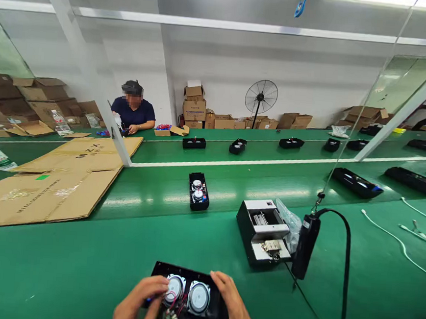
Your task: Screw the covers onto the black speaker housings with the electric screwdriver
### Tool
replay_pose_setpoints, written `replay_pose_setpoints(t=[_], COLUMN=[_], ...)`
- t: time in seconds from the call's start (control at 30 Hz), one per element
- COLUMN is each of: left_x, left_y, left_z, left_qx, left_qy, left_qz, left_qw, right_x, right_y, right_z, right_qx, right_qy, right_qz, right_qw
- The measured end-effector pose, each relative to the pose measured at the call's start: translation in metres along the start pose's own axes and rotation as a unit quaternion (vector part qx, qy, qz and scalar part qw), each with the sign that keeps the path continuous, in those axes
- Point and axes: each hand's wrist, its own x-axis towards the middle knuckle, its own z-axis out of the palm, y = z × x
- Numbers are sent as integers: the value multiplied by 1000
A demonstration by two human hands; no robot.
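Observation:
A black speaker housing (189,275) with two round silver drivers, thin red and dark wires and a small green circuit board is at the bottom centre. Its right end is gripped by my right hand (236,309), thumb side partly out of frame. My left hand (139,301) is at the housing's left side, fingers bent together beside the left driver; what they pinch, if anything, is too small to name. Farther ahead, a similar open housing (198,192) lies on the green belt. A black and white machine (266,232) stands to the right.
An electric screwdriver (306,245) hangs on a cord at the right, its black cable curving down. Flattened cardboard (71,178) covers the left. White cables (398,238) lie far right. More black housings (356,183) line the belts. A person (133,111) sits across.

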Motion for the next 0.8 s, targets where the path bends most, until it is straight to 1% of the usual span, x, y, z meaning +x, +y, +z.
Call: replay_pose_setpoints(t=[0.03, 0.07, 0.1, 0.17, 0.2, 0.23, 0.3, 0.37, 0.43, 0.5, 0.57, 0.67, 0.73, 0.8], left_x=[4, 7, 11, 16, 17, 18, 17, 14, 11, 10, 10, 11, 12, 13], left_y=[-1, -2, -4, -9, -11, -12, -11, -7, -2, 2, 3, 4, 5, 6], left_z=[-10, -16, -18, -11, -4, 5, 24, 40, 51, 56, 57, 58, 59, 61], left_qx=[-4, -6, -5, -2, -1, -5, -28, -64, -90, -92, -82, -68, -58, -50], left_qy=[36, 59, 75, 73, 58, 27, -60, -155, -218, -242, -239, -220, -202, -180], left_qz=[-2, -9, -20, -47, -58, -66, -75, -91, -111, -126, -129, -116, -102, -87], left_qw=[999, 998, 997, 996, 997, 997, 995, 982, 965, 958, 959, 966, 972, 978], right_x=[1, 2, 2, 0, -3, -6, -14, -24, -33, -38, -38, -29, -22, -16], right_y=[-8, -15, -20, -27, -28, -28, -28, -29, -34, -44, -54, -66, -69, -71], right_z=[-19, -37, -54, -82, -93, -101, -112, -115, -111, -100, -81, -45, -24, -10], right_qx=[9, 14, 14, 6, -1, -8, -22, -35, -42, -40, -45, -71, -68, -43], right_qy=[-15, -31, -47, -66, -72, -73, -60, -29, 13, 55, 88, 129, 169, 200], right_qz=[26, 45, 61, 93, 105, 116, 131, 125, 85, 20, -40, -108, -142, -153], right_qw=[1000, 998, 997, 993, 992, 991, 989, 991, 995, 997, 994, 983, 973, 967])
